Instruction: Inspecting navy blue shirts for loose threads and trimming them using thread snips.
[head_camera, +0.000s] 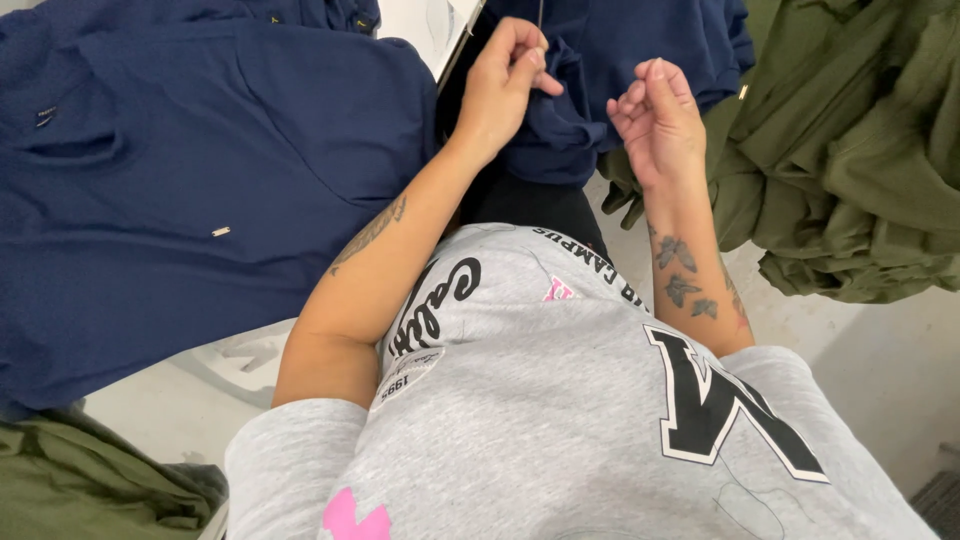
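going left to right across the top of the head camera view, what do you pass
Navy garment → left hand, fingertips pinched on a thin thread → right hand, palm up with fingers curled → olive green garments.

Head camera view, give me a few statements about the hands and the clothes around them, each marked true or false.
1. The left hand pinches something thin between its fingers. True.
2. The right hand grips a pair of scissors. False: it is open, palm showing, and holds nothing.
3. Navy blue fabric lies under both hands. True.
4. The pile of garments on the person's right is red. False: it is olive green.
5. The large navy garment lies spread out on the person's left. True.
6. The person wears a black long-sleeved shirt. False: it is a grey short-sleeved shirt with black lettering.
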